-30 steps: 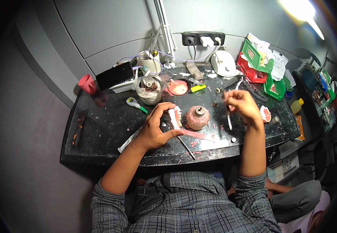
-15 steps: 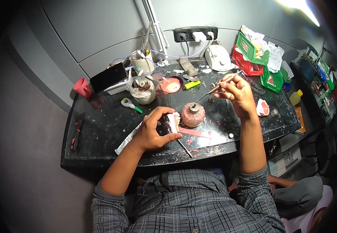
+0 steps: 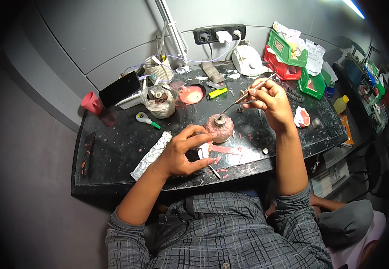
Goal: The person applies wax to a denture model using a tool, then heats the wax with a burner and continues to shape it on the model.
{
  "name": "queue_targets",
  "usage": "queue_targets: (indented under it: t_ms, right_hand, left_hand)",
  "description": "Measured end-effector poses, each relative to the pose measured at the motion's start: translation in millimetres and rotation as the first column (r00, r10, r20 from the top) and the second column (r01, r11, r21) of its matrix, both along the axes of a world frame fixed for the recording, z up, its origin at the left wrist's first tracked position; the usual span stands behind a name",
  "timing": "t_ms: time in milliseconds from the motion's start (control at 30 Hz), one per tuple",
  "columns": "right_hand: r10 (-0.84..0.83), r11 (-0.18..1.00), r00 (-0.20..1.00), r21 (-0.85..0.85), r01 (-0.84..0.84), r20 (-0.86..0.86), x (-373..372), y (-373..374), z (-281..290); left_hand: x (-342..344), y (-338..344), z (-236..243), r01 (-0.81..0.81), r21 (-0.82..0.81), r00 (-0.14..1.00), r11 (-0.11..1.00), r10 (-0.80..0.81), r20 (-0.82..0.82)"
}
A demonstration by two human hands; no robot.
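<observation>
One white dental model [image 3: 205, 151] is near the front edge of the bench [image 3: 118, 143] and a second model [image 3: 302, 117] toward its right edge, with one pink-crusted burner [image 3: 219, 131] between them. The left hand [image 3: 185, 150] curves around the first, thumb and fingers apart, its grip unclear; the right hand [image 3: 270, 102] pinches one thin tool [image 3: 243, 97], tip just beside the burner's top.

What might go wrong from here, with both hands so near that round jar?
The left hand has its fingertips right beside the round jar, so a small slip might knock it.

The right hand holds a thin metal tool with its tip close to the jar's top; it could catch there.

A metal rod lies near the table's front edge and may get brushed off.
</observation>
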State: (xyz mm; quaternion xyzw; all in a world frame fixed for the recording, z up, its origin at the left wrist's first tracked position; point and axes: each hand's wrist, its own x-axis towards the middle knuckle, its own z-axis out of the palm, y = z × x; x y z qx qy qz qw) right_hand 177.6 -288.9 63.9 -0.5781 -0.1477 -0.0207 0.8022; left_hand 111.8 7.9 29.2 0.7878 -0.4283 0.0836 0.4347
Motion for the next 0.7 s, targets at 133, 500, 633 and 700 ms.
queue_targets:
  t_ms: [133, 500, 633, 700]
  right_hand:
    - [-0.001, 1.000, 1.000, 0.002, 0.001, 0.002, 0.4, -2.4, -1.8]
    - [-0.009, 0.999, 0.999, 0.045, 0.007, 0.048, -1.0, -1.8, -0.3]
    - [0.017, 0.998, 0.997, 0.065, -0.022, 0.070, -0.3, 1.5, -2.2]
    - [0.029, 0.998, 0.997, 0.057, -0.033, 0.072, -1.1, 2.4, -2.6]
  left_hand:
    - [-3.2, -4.8, 6.3, -0.108, 0.120, 0.994, 0.987, 0.106, 0.030]
    - [-1.5, -3.4, 1.0, -0.408, 0.177, 0.903, 0.895, 0.368, 0.224]
    - [-0.3, 0.7, -0.1, -0.435, 0.146, 0.893, 0.889, 0.404, 0.200]
    - [-0.8, 0.2, -0.1, -0.437, 0.154, 0.894, 0.886, 0.409, 0.180]
